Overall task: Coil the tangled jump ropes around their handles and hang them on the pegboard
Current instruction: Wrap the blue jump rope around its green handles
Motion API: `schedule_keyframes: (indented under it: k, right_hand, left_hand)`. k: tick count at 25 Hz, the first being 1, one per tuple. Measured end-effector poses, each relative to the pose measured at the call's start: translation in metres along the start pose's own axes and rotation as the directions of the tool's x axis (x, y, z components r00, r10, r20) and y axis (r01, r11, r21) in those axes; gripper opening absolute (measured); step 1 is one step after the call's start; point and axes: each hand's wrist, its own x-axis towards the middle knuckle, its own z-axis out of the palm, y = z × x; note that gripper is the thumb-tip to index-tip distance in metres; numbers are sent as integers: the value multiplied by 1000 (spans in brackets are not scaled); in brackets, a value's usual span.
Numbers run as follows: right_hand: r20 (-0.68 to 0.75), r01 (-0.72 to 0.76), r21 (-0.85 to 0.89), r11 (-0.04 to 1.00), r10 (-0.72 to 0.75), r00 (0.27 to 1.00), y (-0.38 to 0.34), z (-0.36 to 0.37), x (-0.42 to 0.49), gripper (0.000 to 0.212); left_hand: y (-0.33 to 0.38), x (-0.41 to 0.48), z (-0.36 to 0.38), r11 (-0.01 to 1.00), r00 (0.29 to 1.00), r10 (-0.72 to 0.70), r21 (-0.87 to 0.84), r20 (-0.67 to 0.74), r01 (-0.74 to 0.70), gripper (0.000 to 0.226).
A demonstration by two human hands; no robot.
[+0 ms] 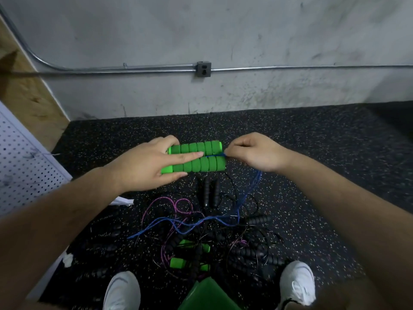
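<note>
My left hand point(143, 166) grips two green ribbed foam handles point(201, 156) held side by side and level, above the floor. A blue rope point(245, 198) runs between the two handles and out at their right end, where my right hand point(252, 153) pinches it. From there the blue rope hangs down into a tangled pile of jump ropes point(201, 233) on the floor, with pink rope point(169, 202), thin black cords, black ribbed handles point(211, 193) and more green handles point(178, 262). A white pegboard point(24, 173) leans at the left edge.
Black speckled rubber floor point(312, 153) meets a grey concrete wall with a metal conduit and outlet box point(203, 69). Two white shoes point(123, 291) stand at the bottom, with a green thing point(207, 294) between them. A wooden board point(26, 92) stands behind the pegboard.
</note>
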Motion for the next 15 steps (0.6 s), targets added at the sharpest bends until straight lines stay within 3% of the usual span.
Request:
schedule_keyframes:
  k: [2,5,9,12,15]
  right_hand:
    - [-71,30,-128,991,-39,997,1,0,-5,43]
    - [-160,72,-360,930,-138,977,4,4,-11,36]
    - [-168,133,-595,793,-284,944,3,13,-14,28]
    - [-136,267,-578,771,-413,900,-1,8,-22,18]
    - [-132,235,-461,856,-328,935,2,-10,-23,18]
  left_hand:
    - [3,7,3,999,1000,19,43,-14,-18,59]
    - [7,17,9,993,999,51,109,-4,-51,59]
    - [10,25,19,989,997,66,134,27,-69,59]
    - [9,28,22,981,995,88,170,51,-96,58]
    - [11,28,22,972,988,145,177,53,-152,60]
